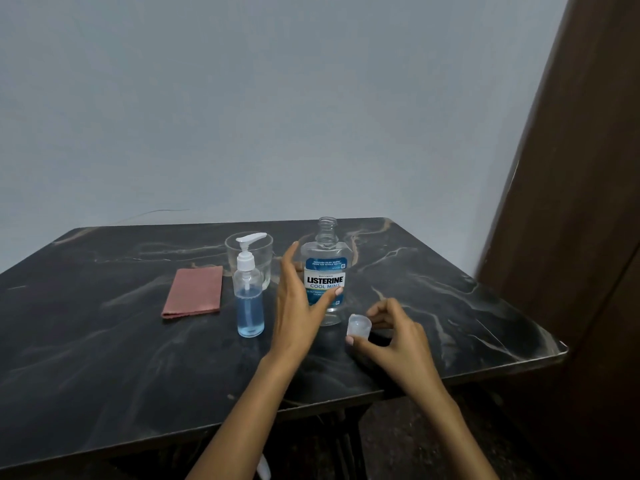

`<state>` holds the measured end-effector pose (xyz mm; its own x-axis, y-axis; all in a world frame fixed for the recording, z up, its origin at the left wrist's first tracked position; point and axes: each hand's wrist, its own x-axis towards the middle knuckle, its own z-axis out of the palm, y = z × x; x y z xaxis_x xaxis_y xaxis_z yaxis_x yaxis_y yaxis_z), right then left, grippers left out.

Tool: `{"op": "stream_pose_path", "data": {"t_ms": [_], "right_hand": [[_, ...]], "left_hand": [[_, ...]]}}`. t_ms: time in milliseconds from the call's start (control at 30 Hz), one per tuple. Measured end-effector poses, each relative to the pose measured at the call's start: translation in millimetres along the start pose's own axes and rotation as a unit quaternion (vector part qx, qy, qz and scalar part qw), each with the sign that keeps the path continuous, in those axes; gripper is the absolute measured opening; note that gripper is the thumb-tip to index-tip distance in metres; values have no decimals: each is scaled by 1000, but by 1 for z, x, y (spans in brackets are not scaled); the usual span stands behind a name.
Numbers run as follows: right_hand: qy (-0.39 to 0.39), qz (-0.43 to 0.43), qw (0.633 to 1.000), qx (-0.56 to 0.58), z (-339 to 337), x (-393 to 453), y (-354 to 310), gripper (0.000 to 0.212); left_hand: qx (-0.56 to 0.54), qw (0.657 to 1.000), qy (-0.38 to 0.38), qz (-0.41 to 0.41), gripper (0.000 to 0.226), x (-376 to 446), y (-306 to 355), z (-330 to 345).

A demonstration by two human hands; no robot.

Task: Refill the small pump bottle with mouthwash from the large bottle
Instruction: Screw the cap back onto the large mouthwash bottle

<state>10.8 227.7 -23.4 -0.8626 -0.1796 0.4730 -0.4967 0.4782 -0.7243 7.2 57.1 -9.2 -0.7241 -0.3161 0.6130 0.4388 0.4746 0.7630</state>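
Mouthwash is seen low in the large clear bottle with the blue-and-white label (325, 271), which stands upright and uncapped on the dark marble-patterned table (104, 358). The left hand (298, 306) is held open against the bottle's left side, fingers straight and loosely spread, one fingertip laid across the label. Just right of the bottle's base, the small translucent cap (359, 326) is pinched by the right hand (398, 341) between thumb and curled fingers, low over the tabletop. To the left of the large bottle, the small clear pump bottle with the white pump head (250, 299) is stood upright, pump fitted, blue liquid filling roughly its lower half. Behind it a clear drinking glass (265, 258) is placed, and further left a folded reddish-brown cloth (194, 292) is laid flat.
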Motion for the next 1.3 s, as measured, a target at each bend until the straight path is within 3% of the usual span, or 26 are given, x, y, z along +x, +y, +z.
{"op": "stream_pose_path", "data": {"t_ms": [133, 333, 567, 767, 1033, 1167, 1300], "right_hand": [[54, -3, 988, 145, -7, 17, -6, 43], [64, -99, 975, 191, -24, 55, -35, 36], [-26, -186, 979, 82, -40, 90, -68, 36], [-97, -196, 975, 20, -47, 110, -89, 28], [-200, -226, 951, -72, -49, 124, -108, 32], [-202, -226, 949, -89, -48, 126, -109, 32], [-150, -213, 960, -103, -39, 126, -108, 31]], "left_hand": [[20, 999, 0, 32, 90, -2, 3, -2], [49, 997, 18, 60, 92, -3, 4, -4], [54, 997, 20, 60, 92, -4, 5, -5], [61, 997, 19, 52, 92, -5, 7, -5], [68, 997, 13, 34, 85, -5, 10, -6], [57, 998, 4, 24, 82, -6, 12, -7], [61, 998, 2, 19, 82, -6, 12, -7]]}}
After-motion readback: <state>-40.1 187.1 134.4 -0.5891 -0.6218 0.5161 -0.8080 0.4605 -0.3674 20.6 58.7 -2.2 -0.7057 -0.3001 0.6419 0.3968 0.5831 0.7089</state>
